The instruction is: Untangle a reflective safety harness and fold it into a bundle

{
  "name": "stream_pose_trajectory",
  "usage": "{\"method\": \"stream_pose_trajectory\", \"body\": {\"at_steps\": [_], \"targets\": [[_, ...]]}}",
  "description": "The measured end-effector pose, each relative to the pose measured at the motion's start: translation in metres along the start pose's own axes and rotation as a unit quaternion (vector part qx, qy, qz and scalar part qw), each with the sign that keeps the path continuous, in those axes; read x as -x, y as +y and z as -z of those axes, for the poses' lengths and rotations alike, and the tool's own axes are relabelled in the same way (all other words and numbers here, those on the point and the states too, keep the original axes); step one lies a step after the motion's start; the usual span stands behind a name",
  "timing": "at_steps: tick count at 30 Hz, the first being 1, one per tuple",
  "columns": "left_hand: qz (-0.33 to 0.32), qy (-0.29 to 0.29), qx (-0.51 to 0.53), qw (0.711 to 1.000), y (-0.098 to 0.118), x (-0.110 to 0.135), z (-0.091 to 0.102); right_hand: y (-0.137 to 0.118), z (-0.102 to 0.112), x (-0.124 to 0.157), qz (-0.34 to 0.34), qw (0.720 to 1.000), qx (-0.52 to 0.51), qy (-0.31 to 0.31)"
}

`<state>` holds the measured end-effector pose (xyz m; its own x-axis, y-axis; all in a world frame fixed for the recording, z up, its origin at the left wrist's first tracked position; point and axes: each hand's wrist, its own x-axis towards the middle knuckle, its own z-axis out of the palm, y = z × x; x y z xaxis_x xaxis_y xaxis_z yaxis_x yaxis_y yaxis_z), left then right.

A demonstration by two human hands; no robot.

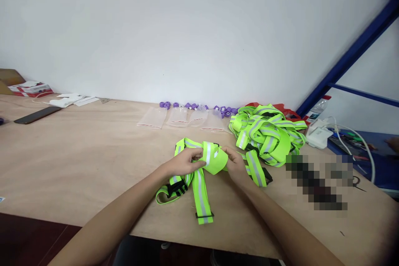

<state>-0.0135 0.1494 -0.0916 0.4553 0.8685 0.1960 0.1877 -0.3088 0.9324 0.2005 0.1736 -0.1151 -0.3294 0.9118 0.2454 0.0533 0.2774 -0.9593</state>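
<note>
Bright green reflective straps (202, 193) with a grey stripe lie bunched at the middle front of the table. My left hand (188, 161) pinches their raised part from the left, thumb and fingers closed. From the right, my right hand (236, 164) grips the same straps, its fingers closed at the edge of the wide green piece. Black buckles (178, 189) sit on the strap left of the hanging end, which carries a black slider (205, 215). A further loop with a black clip (267, 175) lies right of my right hand.
A heap of green reflective straps (268, 133) is at the back right. Along the wall are clear zip bags (152, 117) and several purple rolls (227, 112). A dark phone-like slab (38, 115) lies left. A white adapter (318, 135) and a bottle (316, 110) stand near the blue frame.
</note>
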Motion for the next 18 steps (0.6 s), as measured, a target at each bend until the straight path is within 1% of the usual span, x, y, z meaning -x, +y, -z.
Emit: {"method": "stream_pose_trajectory", "body": {"at_steps": [3, 5, 7, 9, 11, 12, 15, 16, 18], "targets": [[0.013, 0.003, 0.070, 0.997, 0.001, 0.000, 0.002, 0.001, 0.007, -0.004, 0.033, 0.995, 0.088, -0.040], [0.012, 0.017, 0.121, 0.992, 0.000, -0.001, 0.005, 0.001, 0.011, -0.005, 0.051, 0.986, 0.138, -0.074], [0.007, 0.042, 0.156, 0.987, 0.000, -0.003, 0.006, -0.001, 0.013, -0.005, 0.070, 0.980, 0.162, -0.087], [0.004, 0.083, 0.168, 0.982, 0.000, -0.004, 0.005, -0.005, 0.012, -0.002, 0.096, 0.979, 0.161, -0.083], [0.000, 0.122, 0.162, 0.979, 0.001, -0.006, 0.004, -0.009, 0.006, 0.002, 0.123, 0.977, 0.159, -0.071], [-0.001, 0.131, 0.155, 0.979, 0.001, -0.007, 0.003, -0.011, 0.002, 0.004, 0.134, 0.975, 0.165, -0.062], [0.015, 0.117, 0.123, 0.985, 0.002, -0.007, 0.001, -0.015, -0.013, 0.009, 0.137, 0.975, 0.174, -0.032], [0.026, 0.109, 0.113, 0.987, 0.002, -0.007, 0.001, -0.015, -0.016, 0.010, 0.123, 0.980, 0.157, -0.023], [0.040, 0.099, 0.111, 0.988, 0.003, -0.006, 0.001, -0.014, -0.017, 0.009, 0.068, 0.994, 0.083, -0.003]]}}
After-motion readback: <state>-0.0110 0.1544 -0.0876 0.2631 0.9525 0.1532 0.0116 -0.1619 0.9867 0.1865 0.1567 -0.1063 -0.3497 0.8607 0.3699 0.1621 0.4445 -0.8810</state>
